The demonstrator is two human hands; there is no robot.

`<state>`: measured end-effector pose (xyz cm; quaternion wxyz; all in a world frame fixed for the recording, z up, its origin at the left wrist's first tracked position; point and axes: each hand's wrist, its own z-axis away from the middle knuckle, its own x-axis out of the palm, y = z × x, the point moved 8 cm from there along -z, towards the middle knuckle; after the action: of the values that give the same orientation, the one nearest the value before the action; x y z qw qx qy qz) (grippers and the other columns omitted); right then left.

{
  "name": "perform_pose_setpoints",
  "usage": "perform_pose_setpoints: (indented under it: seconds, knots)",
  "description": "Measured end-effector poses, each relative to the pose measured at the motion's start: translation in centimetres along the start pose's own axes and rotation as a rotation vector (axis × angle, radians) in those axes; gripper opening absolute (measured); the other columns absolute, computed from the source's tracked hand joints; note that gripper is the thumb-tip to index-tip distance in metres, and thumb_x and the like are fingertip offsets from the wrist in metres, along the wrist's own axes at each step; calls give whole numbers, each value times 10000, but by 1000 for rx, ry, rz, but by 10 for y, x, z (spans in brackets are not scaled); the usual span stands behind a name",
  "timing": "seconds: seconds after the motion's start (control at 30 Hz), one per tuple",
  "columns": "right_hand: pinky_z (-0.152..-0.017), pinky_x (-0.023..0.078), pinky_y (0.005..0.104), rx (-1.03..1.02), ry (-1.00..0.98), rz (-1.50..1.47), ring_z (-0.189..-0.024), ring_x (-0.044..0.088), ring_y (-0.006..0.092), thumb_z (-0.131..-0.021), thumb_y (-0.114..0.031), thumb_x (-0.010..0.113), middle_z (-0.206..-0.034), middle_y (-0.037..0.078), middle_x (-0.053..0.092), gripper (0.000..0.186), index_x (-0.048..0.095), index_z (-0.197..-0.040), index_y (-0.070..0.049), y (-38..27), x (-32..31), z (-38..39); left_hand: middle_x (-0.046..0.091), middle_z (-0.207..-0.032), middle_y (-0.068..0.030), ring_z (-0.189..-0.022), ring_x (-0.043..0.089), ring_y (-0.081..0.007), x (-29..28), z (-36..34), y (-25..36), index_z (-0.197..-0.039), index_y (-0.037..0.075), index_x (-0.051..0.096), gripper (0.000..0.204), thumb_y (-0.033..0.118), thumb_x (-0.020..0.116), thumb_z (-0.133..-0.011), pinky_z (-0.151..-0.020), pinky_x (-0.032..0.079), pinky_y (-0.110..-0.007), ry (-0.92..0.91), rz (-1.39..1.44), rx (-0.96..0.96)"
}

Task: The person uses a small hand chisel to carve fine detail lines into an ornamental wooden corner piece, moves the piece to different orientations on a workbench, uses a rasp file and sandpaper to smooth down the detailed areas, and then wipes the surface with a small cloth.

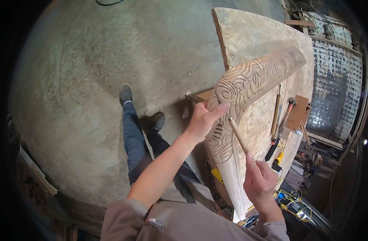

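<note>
A bent piece of wood (248, 80), carved in relief with swirls and curved grooves, lies on the workbench. Its plain pale end tapers toward my body. My left hand (206, 120) is closed over the left edge of the bend, its fingers partly hidden behind the wood. The left thumb lies on the carving, close to the metal blade of a carving chisel (239, 134). My right hand (261, 180) wraps round the end of the chisel's wooden handle. The blade's tip meets the carving by the left thumb, which hides exactly where.
On the pale worn workbench (252, 32), to the right, lie wooden-handled tools (277, 114), a hammer (289, 112) and a small wooden box (298, 112). Yellow cords (300, 211) hang at lower right. A concrete floor (79, 80) spreads left, under my shoes (126, 94).
</note>
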<state>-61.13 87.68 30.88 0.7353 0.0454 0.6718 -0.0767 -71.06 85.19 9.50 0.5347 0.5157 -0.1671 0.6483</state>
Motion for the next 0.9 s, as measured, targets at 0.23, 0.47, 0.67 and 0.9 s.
perform_pose_setpoints:
  seconds: [0.23,0.47,0.67,0.9]
  knots:
    - [-425,386,297,50,26,-19,-488,506,185,-762,67,741,-679,48,530,472,716,-1211,-75,4,11,9,697,-1007,-22,-909,613,-86,-4,-1,-8,-1134,-23,688,394,300,762,-921,-833,503,-273,46,13,9]
    - [-472,386,255,464,289,-404,-542,500,90,-937,35,590,-687,40,550,370,587,-1304,87,43,41,22,686,-1070,-28,-969,592,-87,-18,-2,-4,-1161,-38,679,502,407,735,-935,-882,480,-285,116,-130,19]
    - [-543,379,196,694,401,-965,-603,464,60,-1031,-112,530,-769,33,553,234,480,-1209,32,46,95,65,679,-1210,-105,-1070,652,-185,-9,-7,11,-1272,-59,612,427,276,598,-1009,-963,502,-346,17,257,-109]
    - [-531,378,209,695,450,-1078,-587,470,83,-1034,-129,531,-766,57,559,231,481,-1198,26,45,96,77,655,-1268,-118,-1128,635,-182,4,16,22,-1344,-50,562,457,94,648,-919,-1034,464,-326,-13,227,-3]
